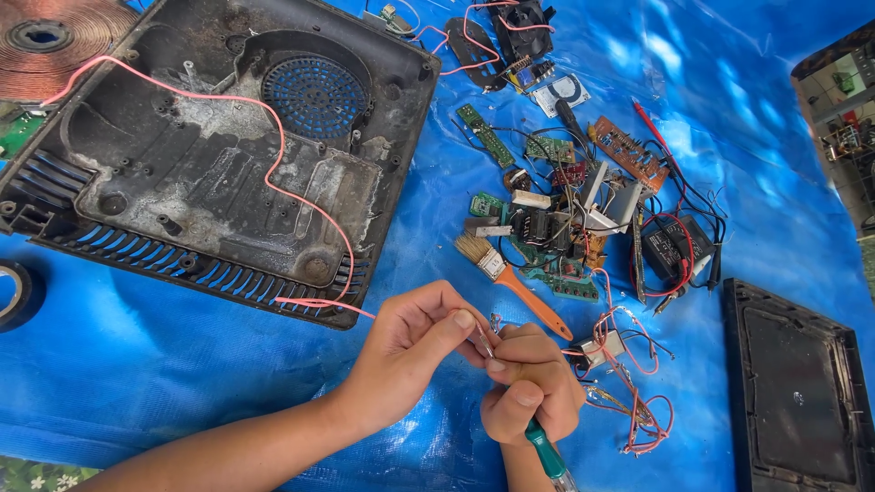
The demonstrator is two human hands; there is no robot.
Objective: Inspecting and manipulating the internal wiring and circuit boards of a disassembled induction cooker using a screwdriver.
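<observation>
My left hand [415, 342] pinches a small metal part, seemingly a screw, between thumb and forefinger, right at the tip of a screwdriver. My right hand [529, 383] is fisted around that green-handled screwdriver [547, 454], its shaft pointing up toward the left fingertips. Both hands hover low over the blue tarp [182, 355]. Just behind them lies an orange-handled paintbrush [515, 282]. To the upper left rests an open black appliance base [228, 155] with a fan grille, and a pink wire [273, 173] runs across it.
A heap of circuit boards and components [565, 219] lies right of centre. Tangled pink wires [629, 392] sit beside my right hand. A copper coil [46, 41] is at top left, black tape roll [14, 292] at the left edge, a black panel [797, 383] at right.
</observation>
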